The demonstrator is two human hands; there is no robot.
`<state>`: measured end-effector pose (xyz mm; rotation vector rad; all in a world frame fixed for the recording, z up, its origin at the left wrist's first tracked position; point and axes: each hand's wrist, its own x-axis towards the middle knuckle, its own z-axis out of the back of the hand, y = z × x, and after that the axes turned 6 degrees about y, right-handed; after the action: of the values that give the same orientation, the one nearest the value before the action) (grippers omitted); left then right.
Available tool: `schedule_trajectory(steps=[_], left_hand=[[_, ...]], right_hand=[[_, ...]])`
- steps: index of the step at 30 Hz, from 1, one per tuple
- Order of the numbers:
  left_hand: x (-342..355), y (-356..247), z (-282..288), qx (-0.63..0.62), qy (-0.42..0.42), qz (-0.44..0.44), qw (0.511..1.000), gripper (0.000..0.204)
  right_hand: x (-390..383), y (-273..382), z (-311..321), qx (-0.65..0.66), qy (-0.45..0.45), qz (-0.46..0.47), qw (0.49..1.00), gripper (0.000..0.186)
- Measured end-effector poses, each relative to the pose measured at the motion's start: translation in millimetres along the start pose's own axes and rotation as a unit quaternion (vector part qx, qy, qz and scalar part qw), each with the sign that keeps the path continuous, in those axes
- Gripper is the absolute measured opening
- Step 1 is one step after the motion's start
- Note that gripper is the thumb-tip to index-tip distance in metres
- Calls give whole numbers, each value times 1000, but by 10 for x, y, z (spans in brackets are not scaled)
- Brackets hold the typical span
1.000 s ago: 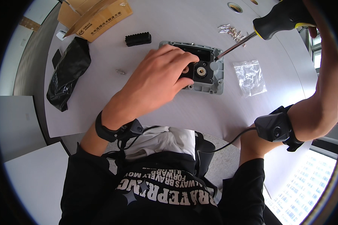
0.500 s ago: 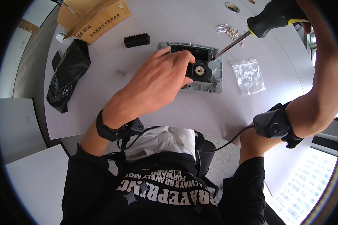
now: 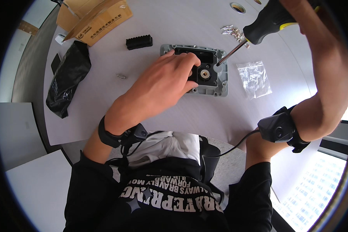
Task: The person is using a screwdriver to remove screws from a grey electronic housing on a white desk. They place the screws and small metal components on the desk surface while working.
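A grey rectangular housing (image 3: 222, 86) lies on the table, with a black insert (image 3: 208, 82) seated inside it. A round metal-ringed hole shows in the insert. My left hand (image 3: 162, 79) covers the housing's left half, its thumb and fingers closed on the black insert; the fingertips partly hide what they grip. High at the right, my right hand (image 3: 301, 15) is wrapped round the handle of a black-and-yellow screwdriver (image 3: 261, 27). The screwdriver slants down to the left, and its tip meets the insert near the housing's right side.
Several small metal pins (image 3: 236, 33) lie beyond the screwdriver shaft. A clear plastic bag (image 3: 255, 79) is right of the housing. At left are a black ribbed block (image 3: 139, 42), a small metal piece (image 3: 121, 76), a black plastic bag (image 3: 71, 77) and an open cardboard box (image 3: 104, 23).
The screwdriver handle has shifted left and slightly down as my right hand moved, its tip staying at nearly the same spot. My left hand keeps its grip. The whole view has shifted slightly.
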<state>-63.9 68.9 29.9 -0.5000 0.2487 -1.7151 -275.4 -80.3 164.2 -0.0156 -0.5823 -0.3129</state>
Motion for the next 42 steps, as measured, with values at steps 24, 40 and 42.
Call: schedule_trajectory(steps=[24, 40, 42], left_hand=[[-56, 44, -129, -56, -35, 5, 998, 46], [-83, 53, -165, -86, -65, -1, 994, 46], [-88, 65, -189, -87, -73, -5, 994, 46]], right_hand=[[112, 159, -165, 24, 86, 10, 996, 55], [109, 152, -56, 37, 144, 29, 989, 56], [123, 142, -34, 40, 150, 32, 987, 56]])
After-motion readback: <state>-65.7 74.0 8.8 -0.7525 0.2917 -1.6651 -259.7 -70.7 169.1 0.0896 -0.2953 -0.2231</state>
